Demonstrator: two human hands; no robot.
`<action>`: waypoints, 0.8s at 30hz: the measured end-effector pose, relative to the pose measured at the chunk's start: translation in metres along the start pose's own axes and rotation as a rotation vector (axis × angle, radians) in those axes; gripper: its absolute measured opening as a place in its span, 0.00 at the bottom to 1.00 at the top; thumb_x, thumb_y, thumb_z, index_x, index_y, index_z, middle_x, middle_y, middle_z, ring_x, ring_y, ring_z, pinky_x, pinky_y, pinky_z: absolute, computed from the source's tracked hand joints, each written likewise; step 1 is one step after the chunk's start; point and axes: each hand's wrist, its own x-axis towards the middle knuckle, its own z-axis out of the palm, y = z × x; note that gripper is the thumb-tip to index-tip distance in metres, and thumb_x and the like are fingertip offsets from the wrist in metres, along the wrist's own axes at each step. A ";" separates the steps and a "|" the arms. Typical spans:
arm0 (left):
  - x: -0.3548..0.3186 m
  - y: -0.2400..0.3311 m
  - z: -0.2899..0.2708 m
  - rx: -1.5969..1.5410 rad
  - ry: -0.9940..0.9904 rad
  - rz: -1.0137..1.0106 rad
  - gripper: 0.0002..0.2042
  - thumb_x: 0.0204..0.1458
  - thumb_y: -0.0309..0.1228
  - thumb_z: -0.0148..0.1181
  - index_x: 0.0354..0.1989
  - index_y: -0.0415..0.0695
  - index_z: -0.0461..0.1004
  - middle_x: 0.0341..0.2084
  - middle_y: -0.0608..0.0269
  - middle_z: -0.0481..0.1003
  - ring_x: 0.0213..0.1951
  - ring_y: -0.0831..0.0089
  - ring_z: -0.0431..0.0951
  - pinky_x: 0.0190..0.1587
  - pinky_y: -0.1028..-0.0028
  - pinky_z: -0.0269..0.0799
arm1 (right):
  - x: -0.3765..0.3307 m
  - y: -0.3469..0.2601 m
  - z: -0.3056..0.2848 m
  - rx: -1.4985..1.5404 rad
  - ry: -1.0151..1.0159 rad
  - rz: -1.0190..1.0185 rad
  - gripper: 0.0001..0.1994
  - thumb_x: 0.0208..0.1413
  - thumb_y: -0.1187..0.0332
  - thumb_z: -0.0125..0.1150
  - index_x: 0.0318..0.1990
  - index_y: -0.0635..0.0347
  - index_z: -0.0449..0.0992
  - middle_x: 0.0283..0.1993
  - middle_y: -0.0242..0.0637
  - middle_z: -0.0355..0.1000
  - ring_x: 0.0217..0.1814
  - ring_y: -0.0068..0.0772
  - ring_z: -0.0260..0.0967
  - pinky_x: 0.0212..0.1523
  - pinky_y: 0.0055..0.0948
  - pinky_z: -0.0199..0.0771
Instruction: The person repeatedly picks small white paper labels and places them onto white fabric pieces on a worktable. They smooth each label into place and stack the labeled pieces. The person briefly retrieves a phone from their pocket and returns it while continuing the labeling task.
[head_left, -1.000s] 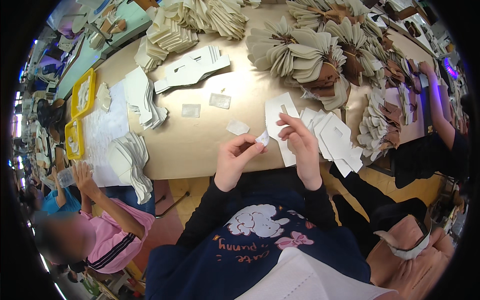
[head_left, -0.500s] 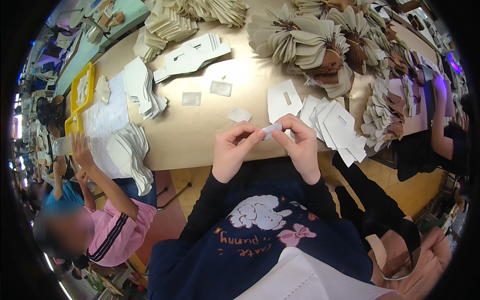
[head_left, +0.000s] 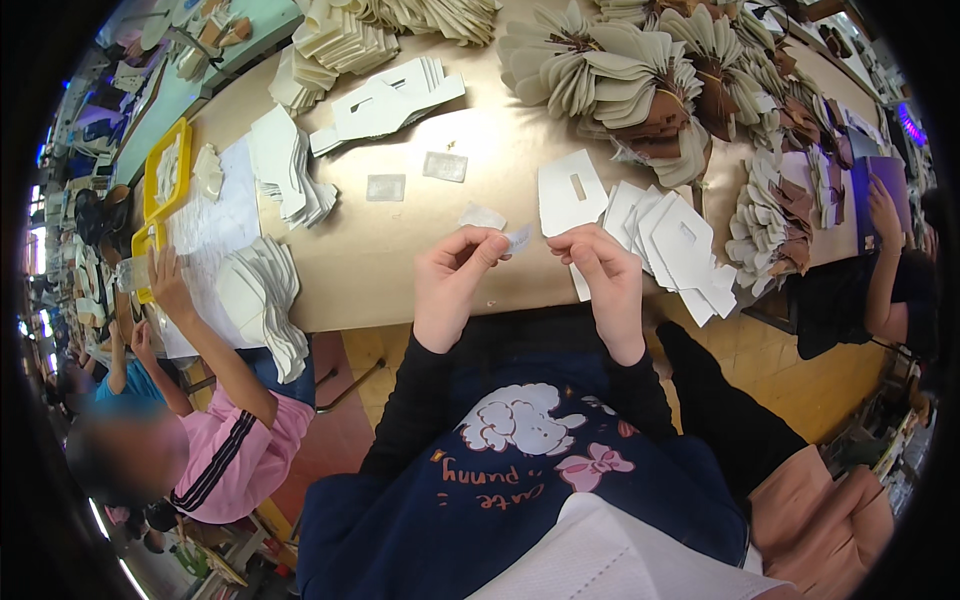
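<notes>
I watch remotely, left hand pinching small white slip, right hand fingertips together, on what I cannot tell, at tabletop's near edge

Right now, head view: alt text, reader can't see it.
A person's left hand pinches a small white slip over a tan table, the right hand close beside it. White cutouts, some slotted, lie beyond the right hand; bundles of beige and brown pieces crowd the far right.
</notes>
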 end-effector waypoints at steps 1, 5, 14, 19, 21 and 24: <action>0.000 0.000 -0.001 0.017 -0.018 -0.006 0.07 0.60 0.27 0.63 0.37 0.35 0.79 0.31 0.65 0.78 0.35 0.78 0.75 0.44 0.77 0.70 | 0.001 0.000 0.000 0.002 -0.019 0.002 0.08 0.61 0.71 0.62 0.41 0.67 0.82 0.35 0.33 0.74 0.38 0.23 0.68 0.46 0.23 0.69; 0.001 -0.002 -0.004 -0.005 -0.086 -0.029 0.08 0.60 0.28 0.63 0.38 0.35 0.79 0.31 0.65 0.78 0.35 0.78 0.75 0.43 0.77 0.69 | 0.003 0.004 0.006 0.055 -0.055 0.045 0.08 0.61 0.71 0.62 0.40 0.67 0.81 0.36 0.31 0.74 0.38 0.20 0.67 0.46 0.21 0.67; -0.002 -0.003 -0.001 0.047 0.042 0.059 0.06 0.58 0.25 0.63 0.37 0.34 0.81 0.31 0.63 0.80 0.34 0.78 0.75 0.41 0.78 0.69 | -0.001 0.008 0.010 0.036 -0.097 0.069 0.08 0.59 0.71 0.63 0.31 0.66 0.77 0.31 0.27 0.71 0.36 0.18 0.64 0.41 0.19 0.62; 0.001 -0.003 -0.003 0.034 0.019 0.026 0.06 0.58 0.23 0.64 0.38 0.32 0.81 0.31 0.62 0.80 0.35 0.77 0.77 0.42 0.78 0.71 | 0.004 0.006 0.010 0.162 0.011 0.099 0.11 0.62 0.71 0.58 0.48 0.68 0.77 0.40 0.31 0.73 0.40 0.20 0.66 0.48 0.21 0.65; 0.003 -0.004 -0.005 0.022 0.012 0.017 0.06 0.58 0.24 0.64 0.39 0.32 0.80 0.31 0.62 0.80 0.35 0.77 0.77 0.43 0.78 0.71 | 0.007 0.006 0.007 0.218 -0.019 0.115 0.22 0.64 0.68 0.55 0.63 0.69 0.70 0.49 0.35 0.73 0.44 0.21 0.67 0.55 0.24 0.66; 0.005 -0.006 -0.006 0.037 -0.035 -0.009 0.07 0.58 0.24 0.64 0.39 0.32 0.80 0.32 0.62 0.80 0.36 0.77 0.77 0.42 0.78 0.71 | 0.010 0.010 0.007 0.303 -0.135 0.180 0.19 0.63 0.70 0.58 0.59 0.69 0.73 0.47 0.36 0.75 0.44 0.21 0.70 0.53 0.23 0.68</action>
